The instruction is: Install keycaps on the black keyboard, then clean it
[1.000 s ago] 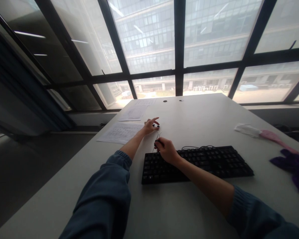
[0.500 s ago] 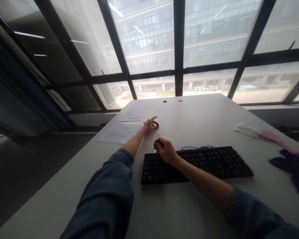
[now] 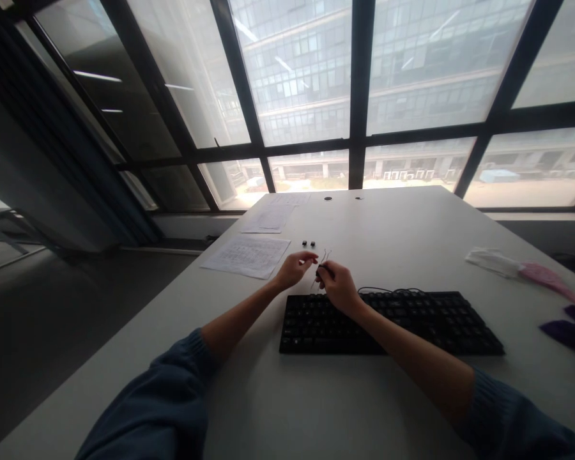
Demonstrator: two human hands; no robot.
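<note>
My right hand (image 3: 336, 285) is closed round a small wire tool (image 3: 322, 263) with a dark handle, its thin metal prongs sticking up, just above the far left corner of a black keyboard (image 3: 393, 321). My left hand (image 3: 293, 268) hovers beside it with thumb and fingers curled toward the prongs; whether anything is pinched there is too small to tell. Two small black keycaps (image 3: 308, 243) lie on the white table (image 3: 393, 223) just beyond both hands.
Printed paper sheets (image 3: 246, 255) lie at the left of the table, more (image 3: 273, 219) farther back. A white and pink cloth (image 3: 517, 266) and a purple item (image 3: 568, 328) sit at the right edge. Large windows rise behind the table.
My left hand has left the keycaps on the table and drawn back to the right hand. The right hand with the wire tool rose a little off the keyboard corner.
</note>
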